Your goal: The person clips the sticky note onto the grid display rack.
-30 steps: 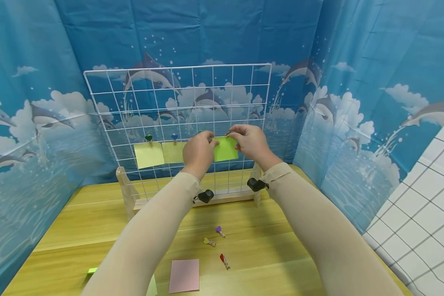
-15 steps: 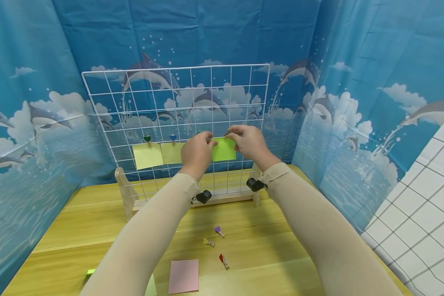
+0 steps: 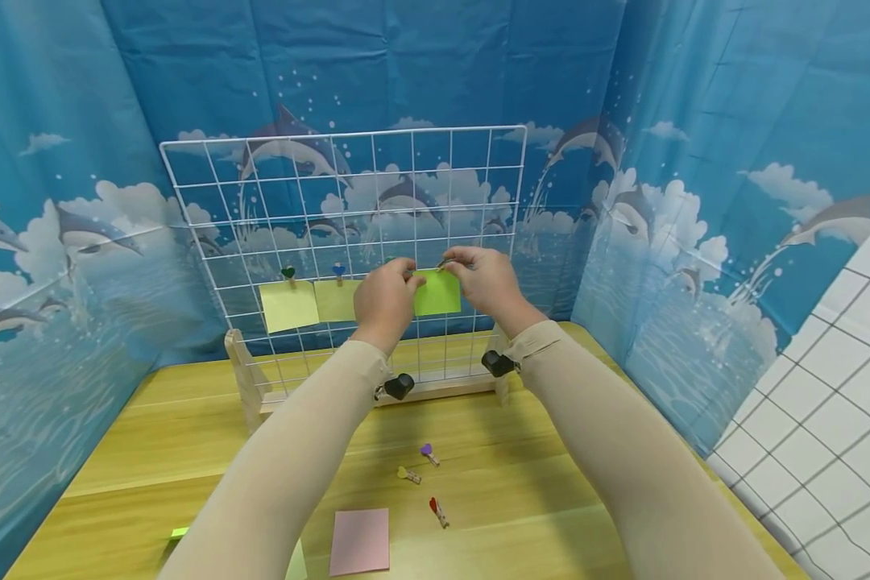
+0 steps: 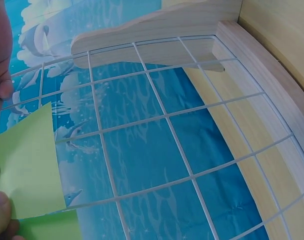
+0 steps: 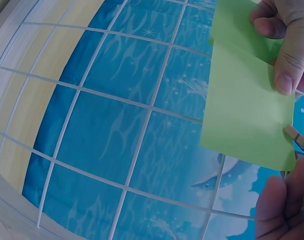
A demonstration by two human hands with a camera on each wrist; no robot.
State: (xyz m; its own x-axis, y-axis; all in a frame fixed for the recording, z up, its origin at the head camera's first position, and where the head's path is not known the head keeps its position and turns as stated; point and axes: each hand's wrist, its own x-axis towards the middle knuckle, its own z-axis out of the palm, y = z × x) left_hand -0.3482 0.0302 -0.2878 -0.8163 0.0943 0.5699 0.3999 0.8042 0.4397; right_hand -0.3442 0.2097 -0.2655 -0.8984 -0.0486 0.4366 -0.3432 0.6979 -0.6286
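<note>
A bright green sticky note [image 3: 438, 293] lies against the white wire grid [image 3: 415, 185]. My left hand [image 3: 386, 300] pinches it at its upper left corner, the thumb on its face. My right hand [image 3: 490, 282] holds a small wooden clothespin [image 5: 294, 135] at the note's top edge, the tip over the paper in the right wrist view. Left of my left hand, a pale yellow note [image 3: 290, 306] and a yellow-green note [image 3: 335, 300] hang from heart clothespins. Another green note [image 5: 241, 30] overlaps the held one; my left hand hides most of it in the head view.
On the wooden table [image 3: 551, 483] lie purple [image 3: 429, 454], yellow [image 3: 409, 475] and red [image 3: 438, 512] heart clothespins. A pink sticky-note pad [image 3: 360, 541] is near the front. A green pad [image 3: 180, 532] shows beside my left sleeve. Wooden feet [image 3: 245, 374] support the grid.
The head view has shifted slightly. My right fingers have moved a little left along the note's top edge with the clothespin; my left hand keeps its pinch on the note.
</note>
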